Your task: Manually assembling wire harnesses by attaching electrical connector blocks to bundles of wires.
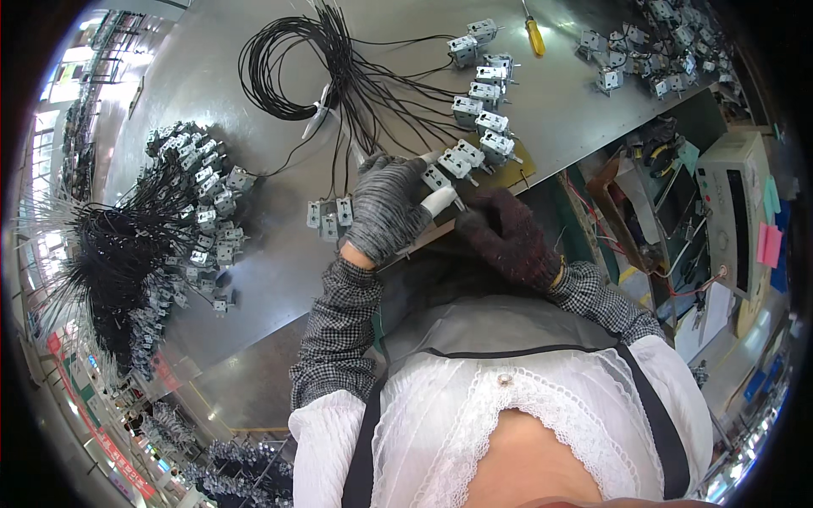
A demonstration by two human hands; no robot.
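Observation:
My left hand (pixel 385 207), in a grey striped glove with a white-covered thumb, is closed on a small silver metal box with a short shaft (pixel 435 178), at the table's near edge. Close by on the right, my right hand (pixel 508 239) wears a dark maroon glove. Its fingers are curled near the shaft end, and what they hold, if anything, is hidden. More silver boxes with shafts (pixel 481 91) stand in a row beyond my hands. Black leads run from them to a coiled bundle (pixel 279 72). A few similar boxes (pixel 329 218) lie left of my left hand.
A large heap of black-leaded boxes (pixel 203 203) covers the table's left side. More loose boxes (pixel 669 51) lie at the far right, with a yellow-handled screwdriver (pixel 534 38) nearby. Right of the table are an open tool drawer (pixel 631 212) and a pale instrument case (pixel 730 216).

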